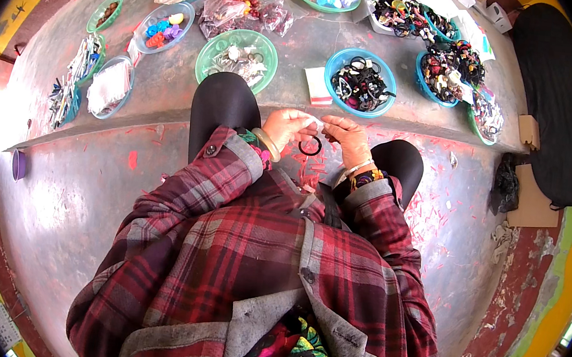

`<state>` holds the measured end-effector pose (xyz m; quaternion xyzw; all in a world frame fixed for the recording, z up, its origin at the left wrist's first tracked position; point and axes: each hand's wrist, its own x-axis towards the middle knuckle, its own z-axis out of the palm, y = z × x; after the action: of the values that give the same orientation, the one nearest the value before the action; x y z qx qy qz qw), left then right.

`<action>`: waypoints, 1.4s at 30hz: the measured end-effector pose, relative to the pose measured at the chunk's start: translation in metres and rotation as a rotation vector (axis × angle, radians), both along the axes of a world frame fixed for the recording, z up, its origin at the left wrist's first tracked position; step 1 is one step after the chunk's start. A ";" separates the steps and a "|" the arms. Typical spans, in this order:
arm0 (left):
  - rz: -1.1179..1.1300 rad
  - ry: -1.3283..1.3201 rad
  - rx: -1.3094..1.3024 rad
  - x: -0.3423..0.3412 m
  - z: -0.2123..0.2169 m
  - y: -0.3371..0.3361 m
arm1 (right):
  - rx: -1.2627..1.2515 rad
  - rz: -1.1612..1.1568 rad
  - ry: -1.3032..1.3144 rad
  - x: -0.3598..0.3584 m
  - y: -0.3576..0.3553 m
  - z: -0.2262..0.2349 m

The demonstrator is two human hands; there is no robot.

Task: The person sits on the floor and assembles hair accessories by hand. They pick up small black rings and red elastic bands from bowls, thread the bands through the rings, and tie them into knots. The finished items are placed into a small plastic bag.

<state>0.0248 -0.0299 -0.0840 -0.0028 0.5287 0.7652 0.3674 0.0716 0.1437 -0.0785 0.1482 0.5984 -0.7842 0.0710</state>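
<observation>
On your far left a purple cup [18,164] sits on the lower floor, and along the raised concrete ledge [167,105] lie trays of small goods: a tray of pens or clips [70,87], a bowl of coloured beads [164,26], then a green bowl of pale rings [237,59]. Your left hand [285,127], with a pale bangle [266,144] at the wrist, has its fingers pinched together on a small white tag [315,122]. A black hair tie [309,146] hangs just below, between both hands and above your knees. Your right hand [347,137] is closed on the same spot; whether it grips the tie or only the tag is hard to tell. Beyond it stands a blue bowl of black hair ties [360,82], with more bowls of dark bands [447,68] to the right.

The tie looks loosely held: if either pinch slackens it could drop among the red scraps [430,216] littering the floor. Pulling too hard could tear the tag.
</observation>
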 end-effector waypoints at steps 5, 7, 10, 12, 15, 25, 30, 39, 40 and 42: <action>0.006 -0.074 0.165 -0.003 -0.015 -0.003 | -0.049 -0.015 0.029 0.001 0.000 0.001; 0.008 -0.108 0.240 -0.005 -0.019 -0.004 | -0.066 -0.011 0.041 0.001 0.001 0.000; -0.002 -0.163 0.271 -0.006 -0.022 -0.005 | -0.062 0.000 0.077 0.001 0.003 -0.003; -0.023 -0.174 0.270 -0.008 -0.023 -0.005 | -0.036 0.010 0.106 0.001 0.003 -0.004; -0.061 -0.154 0.332 -0.009 -0.024 -0.008 | 0.031 0.024 0.137 0.001 0.003 -0.003; 0.015 -0.212 0.235 -0.005 -0.012 0.000 | 0.234 0.098 0.175 -0.001 0.006 -0.011; 0.007 -0.188 0.200 -0.005 -0.022 -0.001 | 0.194 0.100 0.212 0.000 0.001 -0.005; 0.057 -0.095 0.108 -0.005 -0.018 0.000 | 0.140 0.073 0.151 -0.001 0.005 -0.005; 0.070 -0.077 0.098 -0.005 -0.017 -0.001 | 0.081 0.036 0.151 -0.001 0.004 -0.002; 0.092 -0.044 0.071 -0.004 -0.017 -0.001 | 0.014 -0.010 0.107 -0.001 0.003 0.003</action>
<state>0.0203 -0.0310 -0.1009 -0.0310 0.4924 0.7992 0.3432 0.0710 0.1464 -0.0756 0.1097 0.6061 -0.7871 0.0339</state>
